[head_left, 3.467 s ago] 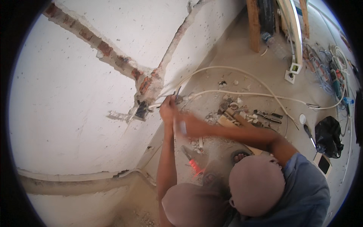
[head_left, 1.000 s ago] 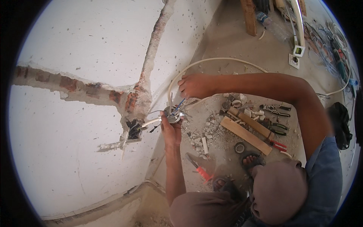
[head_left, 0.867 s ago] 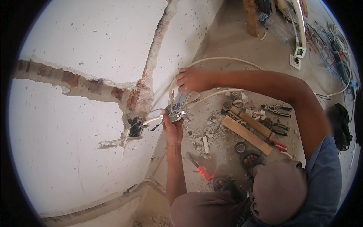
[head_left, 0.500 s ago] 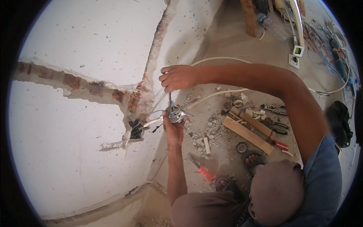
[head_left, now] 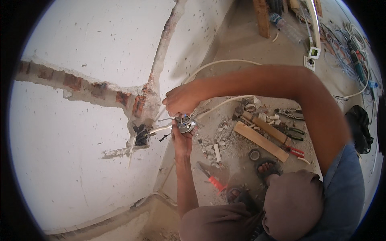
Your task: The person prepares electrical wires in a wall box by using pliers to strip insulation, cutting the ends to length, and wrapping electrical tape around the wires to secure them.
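Note:
My left hand (head_left: 181, 141) reaches up from below and holds a small round grey electrical fitting (head_left: 185, 127) with thin wires (head_left: 181, 118) sticking out of it. My right hand (head_left: 181, 99) is directly above it, fingers closed on those wires. A white cable (head_left: 159, 129) runs from the fitting left into a dark hole in the wall (head_left: 140, 135). Another white cable (head_left: 225, 103) leads off to the right across the floor.
Chased channels with exposed red brick (head_left: 86, 84) cross the white wall. On the floor lie rubble (head_left: 213, 141), a wooden strip (head_left: 260, 141), pliers (head_left: 290, 114), a tape roll (head_left: 254, 154), a red-handled trowel (head_left: 212, 176) and tangled cables (head_left: 350, 44) at far right.
My right hand has moved left and up, from right of the fitting to directly above it on the wires. My left hand has kept the fitting by the wall hole.

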Motion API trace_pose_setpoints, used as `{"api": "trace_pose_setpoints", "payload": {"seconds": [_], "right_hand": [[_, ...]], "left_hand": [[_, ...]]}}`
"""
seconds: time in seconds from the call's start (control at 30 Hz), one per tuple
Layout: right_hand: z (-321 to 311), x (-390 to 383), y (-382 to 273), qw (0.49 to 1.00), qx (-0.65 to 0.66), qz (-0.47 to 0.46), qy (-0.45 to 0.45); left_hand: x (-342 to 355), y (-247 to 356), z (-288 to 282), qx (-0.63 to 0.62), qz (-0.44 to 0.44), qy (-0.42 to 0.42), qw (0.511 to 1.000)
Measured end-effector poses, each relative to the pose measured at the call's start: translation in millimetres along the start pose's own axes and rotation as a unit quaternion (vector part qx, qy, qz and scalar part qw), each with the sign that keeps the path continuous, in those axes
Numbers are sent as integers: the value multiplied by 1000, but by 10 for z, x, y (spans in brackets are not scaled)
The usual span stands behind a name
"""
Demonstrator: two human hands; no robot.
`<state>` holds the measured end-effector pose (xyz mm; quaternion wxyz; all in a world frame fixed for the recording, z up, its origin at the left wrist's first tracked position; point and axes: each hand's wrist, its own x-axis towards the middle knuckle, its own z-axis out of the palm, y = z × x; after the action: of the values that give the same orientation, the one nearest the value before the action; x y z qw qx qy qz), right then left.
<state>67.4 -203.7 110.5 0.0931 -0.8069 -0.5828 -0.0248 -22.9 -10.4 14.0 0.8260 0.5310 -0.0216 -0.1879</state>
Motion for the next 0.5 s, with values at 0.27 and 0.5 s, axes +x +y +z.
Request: {"api": "trace_pose_setpoints", "payload": {"seconds": [0.27, 0.5], "right_hand": [[-1110, -716, 1060, 977, -151, 71, 131], [16, -530, -19, 987, 14, 63, 145]], "left_hand": [[-272, -195, -318, 37, -25, 50, 998], [-115, -144, -62, 0, -12, 30, 999]]}}
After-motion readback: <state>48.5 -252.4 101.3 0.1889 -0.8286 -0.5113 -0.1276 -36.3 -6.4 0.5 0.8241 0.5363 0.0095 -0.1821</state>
